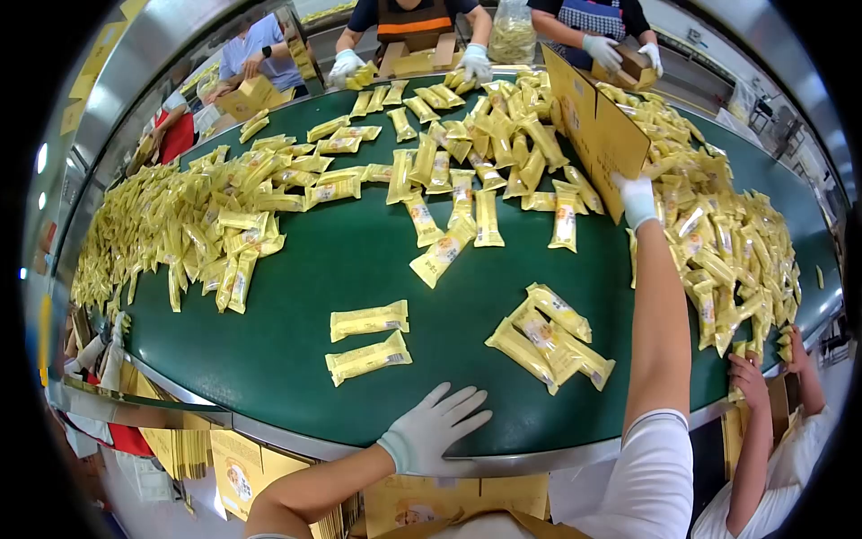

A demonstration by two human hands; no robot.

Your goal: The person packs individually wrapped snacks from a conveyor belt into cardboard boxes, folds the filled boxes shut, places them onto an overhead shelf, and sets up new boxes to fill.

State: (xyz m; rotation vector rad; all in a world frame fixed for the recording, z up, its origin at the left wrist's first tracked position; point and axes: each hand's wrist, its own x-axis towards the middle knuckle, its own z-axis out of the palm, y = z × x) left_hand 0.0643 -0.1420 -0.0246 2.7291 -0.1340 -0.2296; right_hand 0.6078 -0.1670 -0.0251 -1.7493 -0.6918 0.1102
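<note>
My left hand (435,433), in a white glove, lies with fingers spread at the near edge of the green table surface (449,350) and holds nothing. My right arm reaches forward, and its gloved hand (637,199) grips the near end of a yellow cardboard sheet (597,130) standing on edge. Some of that hand's fingers are hidden. Yellow wrapped snack packets (498,135) bunch up to the left of the sheet. Beyond my left hand lie two packets (368,337), and several overlapping packets (552,340) rest to its right.
Large packet heaps lie at the left (171,216) and right (718,234). Across the table, gloved co-workers handle cartons (417,61). Another person's bare hands (750,379) touch packets at the lower right. Flat printed cartons (247,472) stand below the near metal edge (503,463).
</note>
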